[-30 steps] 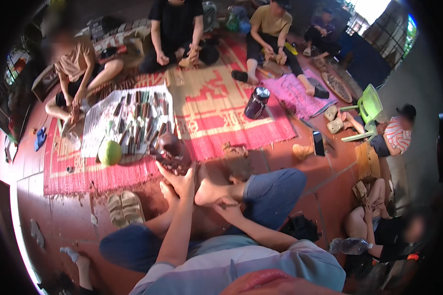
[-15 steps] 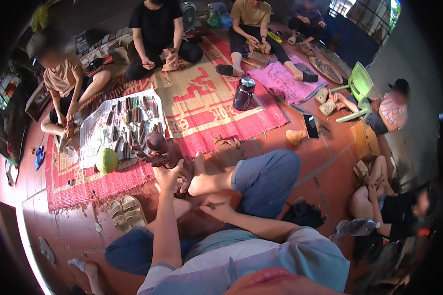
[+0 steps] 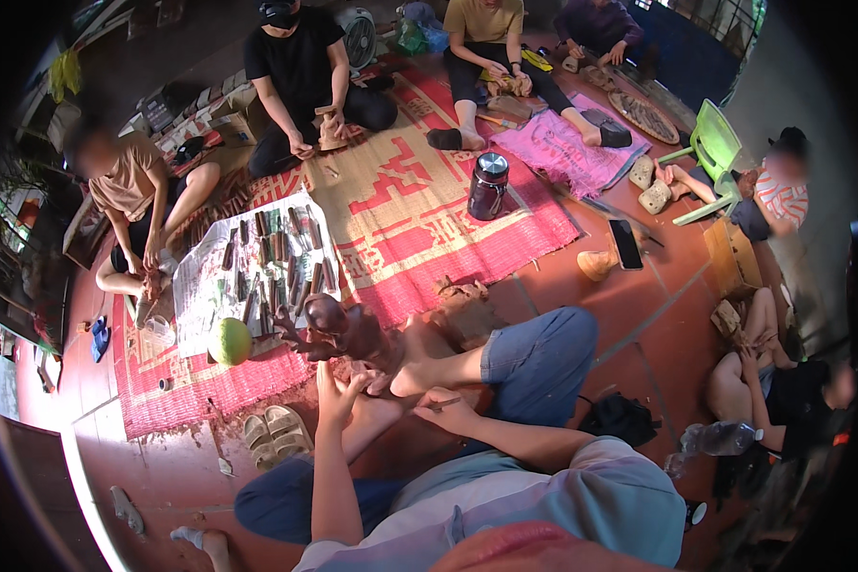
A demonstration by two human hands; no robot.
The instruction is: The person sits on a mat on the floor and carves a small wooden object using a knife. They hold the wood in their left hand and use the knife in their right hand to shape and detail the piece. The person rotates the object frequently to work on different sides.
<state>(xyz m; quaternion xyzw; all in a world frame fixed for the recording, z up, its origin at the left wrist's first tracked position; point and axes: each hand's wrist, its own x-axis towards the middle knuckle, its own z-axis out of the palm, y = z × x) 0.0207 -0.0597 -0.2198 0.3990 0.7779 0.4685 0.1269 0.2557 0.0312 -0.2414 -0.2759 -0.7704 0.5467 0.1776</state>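
Note:
A dark reddish-brown carved wooden figure (image 3: 351, 332) leans between my bare feet, with a branching part toward the left. My left hand (image 3: 338, 398) is just below it, thumb and fingers apart and not wrapped round the wood. Whether the fingertips touch the figure, I cannot tell. My right hand (image 3: 451, 416) is closed beside my foot on a thin, short carving tool (image 3: 440, 403); its tip is too small to make out.
Several carving tools (image 3: 275, 255) lie on a printed sheet upon the red-and-straw mat (image 3: 391, 224). Around me are a green round fruit (image 3: 229, 341), sandals (image 3: 276, 436), a dark flask (image 3: 487, 186), a phone (image 3: 625, 244) and a plastic bottle (image 3: 720, 439). Other people sit nearby.
My left hand has slid down off the figure's body and its fingers have spread. The figure now tilts more to the right. My right hand still has the tool. The view has shifted slightly.

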